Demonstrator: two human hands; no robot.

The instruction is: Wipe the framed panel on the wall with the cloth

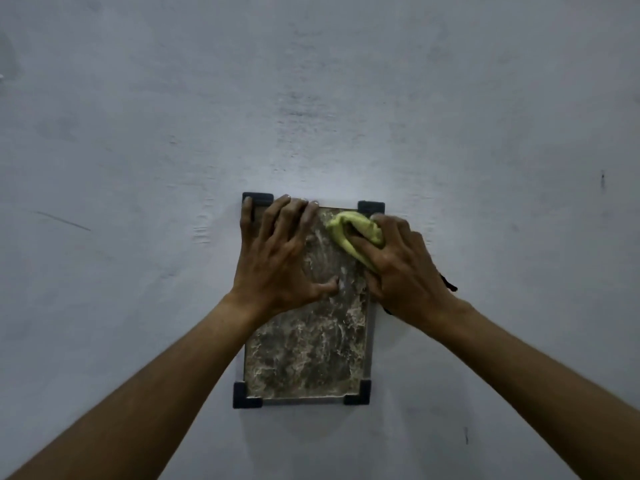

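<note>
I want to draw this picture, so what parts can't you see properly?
- Head view: top half of the panel, covered by the left hand, right hand and cloth.
- Head view: most of the cloth, bunched inside the right hand.
- Head view: the dark thing behind the right wrist, mostly hidden.

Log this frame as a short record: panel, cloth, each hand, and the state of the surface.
panel: dark mottled rectangular panel, black corner brackets, on grey wall
cloth: bunched yellow-green cloth, against panel's upper right
left: left hand flat on panel's upper left, fingers spread
right: right hand grips cloth
surface: whitish streaks across panel
</note>
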